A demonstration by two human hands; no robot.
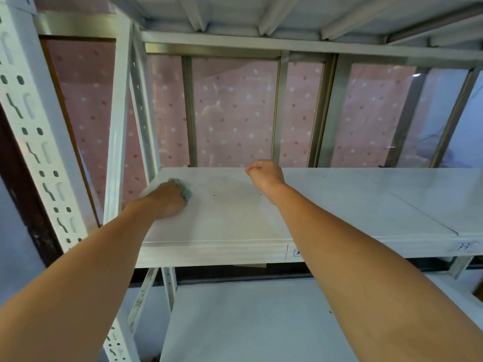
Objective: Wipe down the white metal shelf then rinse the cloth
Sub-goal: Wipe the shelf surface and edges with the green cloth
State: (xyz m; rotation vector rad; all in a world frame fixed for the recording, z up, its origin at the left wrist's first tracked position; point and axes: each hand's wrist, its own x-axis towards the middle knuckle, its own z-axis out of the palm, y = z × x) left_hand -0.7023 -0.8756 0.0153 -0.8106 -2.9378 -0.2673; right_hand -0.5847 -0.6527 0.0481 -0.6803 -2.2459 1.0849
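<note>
The white metal shelf spans the middle of the view, with a few dark specks on its board. At its far left corner my left hand presses a green cloth flat on the board; only the cloth's edge shows past my fingers. Over the back edge of the same board, my right hand is curled into a loose fist with nothing in it. Whether it touches the board is unclear.
A perforated white upright stands at the left, a second post behind it. A lower shelf board lies beneath and another board overhead. Behind is a window frame with a pink dotted curtain.
</note>
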